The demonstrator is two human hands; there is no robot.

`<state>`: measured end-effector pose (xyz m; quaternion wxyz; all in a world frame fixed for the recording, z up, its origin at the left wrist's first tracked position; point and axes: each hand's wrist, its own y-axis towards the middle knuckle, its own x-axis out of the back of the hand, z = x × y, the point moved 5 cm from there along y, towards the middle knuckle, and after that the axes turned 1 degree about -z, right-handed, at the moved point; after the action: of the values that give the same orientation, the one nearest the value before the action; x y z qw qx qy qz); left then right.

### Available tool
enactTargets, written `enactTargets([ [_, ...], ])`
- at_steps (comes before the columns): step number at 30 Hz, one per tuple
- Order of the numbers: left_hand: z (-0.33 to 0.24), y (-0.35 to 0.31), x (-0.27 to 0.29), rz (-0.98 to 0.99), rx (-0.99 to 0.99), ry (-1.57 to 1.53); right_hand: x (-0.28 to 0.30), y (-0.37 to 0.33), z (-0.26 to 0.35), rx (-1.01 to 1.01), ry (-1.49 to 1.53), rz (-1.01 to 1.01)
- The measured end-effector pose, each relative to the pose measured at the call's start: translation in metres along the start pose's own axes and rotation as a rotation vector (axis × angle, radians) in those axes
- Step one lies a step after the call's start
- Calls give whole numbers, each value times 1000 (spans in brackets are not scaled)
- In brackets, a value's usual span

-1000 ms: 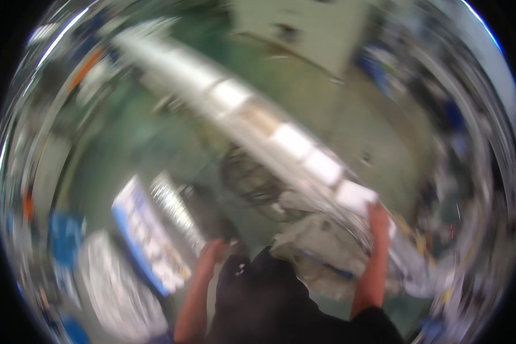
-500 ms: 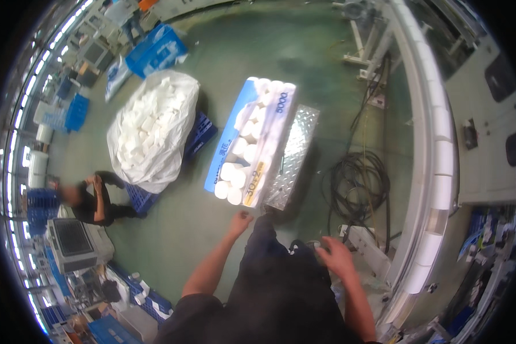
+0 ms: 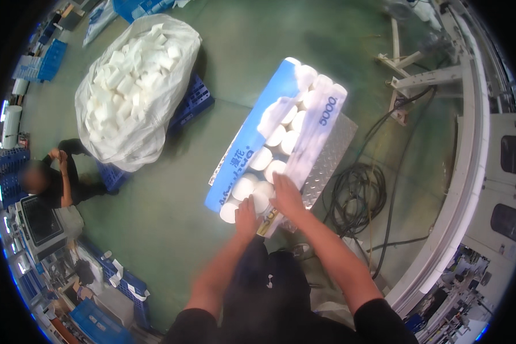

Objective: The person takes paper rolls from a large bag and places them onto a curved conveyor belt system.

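Observation:
A long bag of white paper rolls [image 3: 277,136], wrapped in blue and white printed film, lies in front of me with its rolls' round ends showing along the upper face. At its near end, my left hand [image 3: 247,219] has its fingers closed against a roll [image 3: 262,198]. Just right of it, my right hand [image 3: 288,198] grips among the rolls by the film's edge, fingertips on another roll [image 3: 274,170]. Both hands partly hide the rolls beneath them. Under the bag's right side shows a metal checker-plate step [image 3: 328,163].
A big whitish sack full of loose white rolls [image 3: 133,92] stands left on a blue pallet [image 3: 192,102]. A person [image 3: 63,175] is beside it. Coiled black cables [image 3: 358,198] lie on the floor to the right, by a curved white machine rail [image 3: 473,143].
Both my hands have come forward from beside my body onto the rolls at the bag's near end. My view has shifted closer to the bag.

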<state>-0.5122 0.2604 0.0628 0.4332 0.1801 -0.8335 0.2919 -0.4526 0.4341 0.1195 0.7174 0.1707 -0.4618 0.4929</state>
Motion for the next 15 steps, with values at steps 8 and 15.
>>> enactTargets([
  [8,7,41,4,-141,-203,34,-57,83,-46,-170,-600,173],
  [15,1,59,1,160,-336,192,3,87,-18,-227,-309,53],
])
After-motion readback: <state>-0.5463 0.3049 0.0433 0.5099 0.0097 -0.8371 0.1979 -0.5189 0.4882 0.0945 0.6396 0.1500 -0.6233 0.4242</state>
